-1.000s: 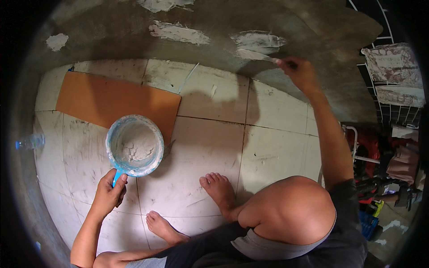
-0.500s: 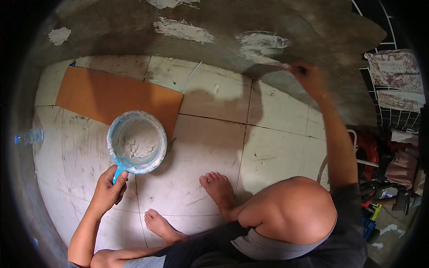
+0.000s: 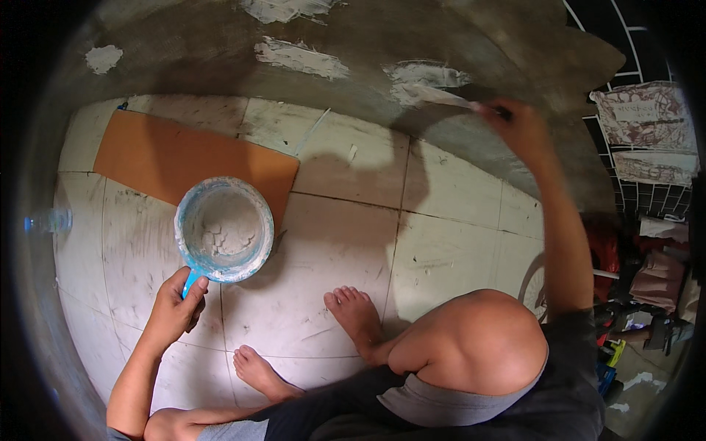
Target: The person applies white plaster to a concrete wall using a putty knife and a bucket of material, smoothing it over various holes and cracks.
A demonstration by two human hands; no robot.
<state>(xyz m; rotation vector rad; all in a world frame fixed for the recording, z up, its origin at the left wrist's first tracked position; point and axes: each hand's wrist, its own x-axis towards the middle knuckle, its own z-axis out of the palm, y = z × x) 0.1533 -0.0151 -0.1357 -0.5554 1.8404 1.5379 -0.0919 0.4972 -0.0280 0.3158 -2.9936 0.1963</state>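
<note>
My left hand [image 3: 175, 307] is closed round the handle of a blue plastic dipper [image 3: 188, 261], held above the floor. Inside the dipper lies white, pasty filler [image 3: 226, 234], and more is smeared over its rim and walls. At the far right, my right hand [image 3: 515, 128] grips a putty knife [image 3: 445, 97] by its handle. The pale blade points left across a white filler patch [image 3: 426, 73] low on the grey wall; whether it touches the wall I cannot tell.
An orange board [image 3: 184, 147] lies on the tiled floor by the wall [image 3: 353, 37]. A clear bottle [image 3: 55, 220] is at the far left. Covered bundles [image 3: 636, 121] and assorted clutter [image 3: 654, 283] line the right side. My bare feet rest on the tiles.
My right hand has shifted slightly to the right with the putty knife, and more of the blade shows against the filler patch. My left hand still holds the dipper in nearly the same place.
</note>
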